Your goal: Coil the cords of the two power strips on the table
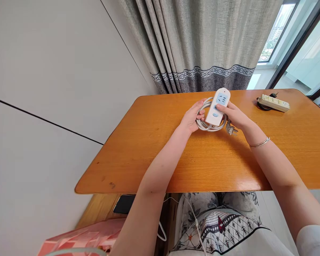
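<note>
A white power strip (212, 118) with light blue socket faces is held up over the wooden table (149, 142). My right hand (234, 113) grips its right side, the thumb lying across the front near the lower socket. Its white cord (202, 125) is wound in loops behind and around the strip. My left hand (194, 115) has its fingers closed around the left side of these loops. The white plug (230, 129) hangs at the lower right, below my right hand. Fingers behind the strip are hidden.
Toward the table's right lies a second, cream power strip (276, 102) with a black cord (264, 107). A grey curtain (202, 42) hangs past the far edge. Below the near edge are a dark phone-like object (124, 204) and a pink bag (82, 236).
</note>
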Tool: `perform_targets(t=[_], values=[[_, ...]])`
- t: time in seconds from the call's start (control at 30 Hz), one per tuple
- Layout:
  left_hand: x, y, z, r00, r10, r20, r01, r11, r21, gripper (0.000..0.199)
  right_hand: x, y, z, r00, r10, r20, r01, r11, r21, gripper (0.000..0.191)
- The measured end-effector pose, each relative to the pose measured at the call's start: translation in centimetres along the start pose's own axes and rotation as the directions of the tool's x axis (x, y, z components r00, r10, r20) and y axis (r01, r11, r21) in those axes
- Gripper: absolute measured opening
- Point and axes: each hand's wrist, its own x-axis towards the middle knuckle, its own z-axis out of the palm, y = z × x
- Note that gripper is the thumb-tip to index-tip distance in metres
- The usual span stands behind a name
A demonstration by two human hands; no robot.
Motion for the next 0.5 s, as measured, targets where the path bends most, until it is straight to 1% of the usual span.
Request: perform_targets(t=[0.03, 0.1, 0.17, 0.2, 0.27, 0.33, 0.43, 0.5], values=[[0.0, 0.0, 0.0, 1.000, 0.006, 0.027, -0.006, 1.000, -0.005, 0.018, 0.0, 0.0, 0.0, 1.000, -0.010, 0.019, 0.011, 1.000, -0.018, 0.050], [-0.1, 0.0, 0.0, 0.999, 0.013, 0.038, -0.013, 1.000, 0.005, 0.015, -0.1, -0.1, -0.2, 0.996, -0.004, 0.089, 0.008, 0.999, -0.051, 0.049], [-0.1, -0.2, 0.2, 1.000, 0.015, 0.003, -0.015, 1.000, 0.009, 0.012, -0.1, -0.1, -0.4, 0.989, 0.025, 0.147, -0.017, 0.998, -0.055, 0.049], [-0.1, -0.3, 0.3, 1.000, 0.010, -0.023, -0.010, 1.000, 0.005, 0.011, -0.1, -0.1, -0.4, 0.987, 0.035, 0.155, -0.028, 0.998, -0.047, 0.050], [-0.1, -0.4, 0.6, 0.997, -0.008, -0.072, 0.006, 1.000, -0.025, 0.012, 0.0, 0.1, -0.4, 0.993, 0.029, 0.118, -0.027, 0.999, -0.021, 0.051], [-0.1, -0.5, 0.7, 0.995, -0.034, -0.096, 0.027, 0.997, -0.076, 0.018, 0.2, 0.3, 0.0, 0.999, -0.009, 0.042, 0.009, 1.000, 0.001, 0.050], [-0.1, -0.5, 0.8, 0.995, -0.056, -0.080, 0.044, 0.989, -0.142, 0.025, 0.4, 0.8, 0.6, 0.996, -0.063, -0.055, 0.064, 0.998, 0.013, 0.045], [0.0, -0.5, 0.6, 0.996, -0.051, -0.067, 0.043, 0.991, -0.125, 0.026, 0.4, 0.9, 0.8, 0.993, -0.080, -0.090, 0.080, 0.997, 0.003, 0.043]])
